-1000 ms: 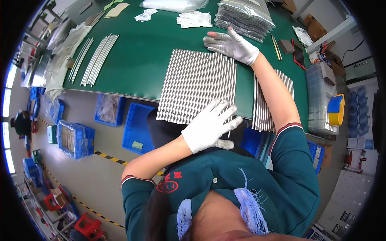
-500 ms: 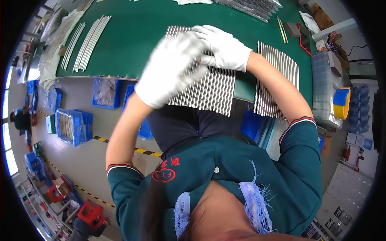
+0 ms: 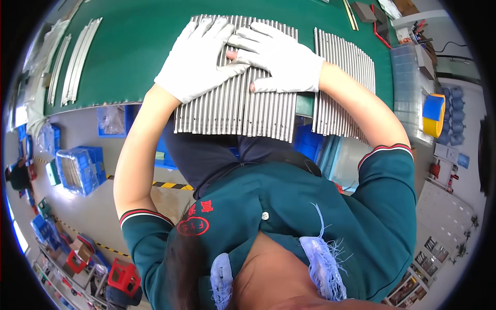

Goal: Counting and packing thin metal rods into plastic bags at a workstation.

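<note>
Head view: both gloved hands (image 3: 243,57) flat on rods (image 3: 235,106) pointing away.

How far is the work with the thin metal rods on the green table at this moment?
Done, by the look: a second row of thin grey metal rods lies side by side at the right, untouched. In hand: the white-gloved left hand and right hand press flat on the near row of thin grey metal rods, which overhangs the green table edge. Left: long metal strips lie untouched further left.
</note>
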Motion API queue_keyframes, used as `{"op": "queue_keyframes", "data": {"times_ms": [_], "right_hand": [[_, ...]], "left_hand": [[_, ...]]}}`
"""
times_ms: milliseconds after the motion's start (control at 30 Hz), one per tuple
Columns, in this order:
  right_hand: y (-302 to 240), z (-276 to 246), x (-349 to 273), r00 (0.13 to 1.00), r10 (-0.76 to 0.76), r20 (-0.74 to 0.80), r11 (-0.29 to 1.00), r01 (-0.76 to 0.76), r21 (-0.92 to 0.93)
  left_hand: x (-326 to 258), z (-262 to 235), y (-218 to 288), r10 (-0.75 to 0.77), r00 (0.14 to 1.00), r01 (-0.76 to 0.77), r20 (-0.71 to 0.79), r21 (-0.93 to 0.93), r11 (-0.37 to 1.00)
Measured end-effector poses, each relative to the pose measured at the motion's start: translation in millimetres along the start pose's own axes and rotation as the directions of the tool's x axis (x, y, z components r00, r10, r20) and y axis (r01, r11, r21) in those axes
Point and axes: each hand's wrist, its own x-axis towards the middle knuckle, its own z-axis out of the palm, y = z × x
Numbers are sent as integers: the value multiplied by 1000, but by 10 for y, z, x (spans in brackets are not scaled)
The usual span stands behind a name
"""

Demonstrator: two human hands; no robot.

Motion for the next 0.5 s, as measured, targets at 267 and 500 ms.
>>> {"op": "queue_keyframes", "data": {"times_ms": [267, 500], "right_hand": [[-26, -35, 28, 998, 42, 54, 999, -44, 20], [-105, 67, 382, 1000, 22, -18, 999, -21, 30]], "left_hand": [[-1, -44, -4, -2, 999, 2, -32, -16, 1000], [-216, -139, -290, -70, 994, 63, 80, 88, 994]]}}
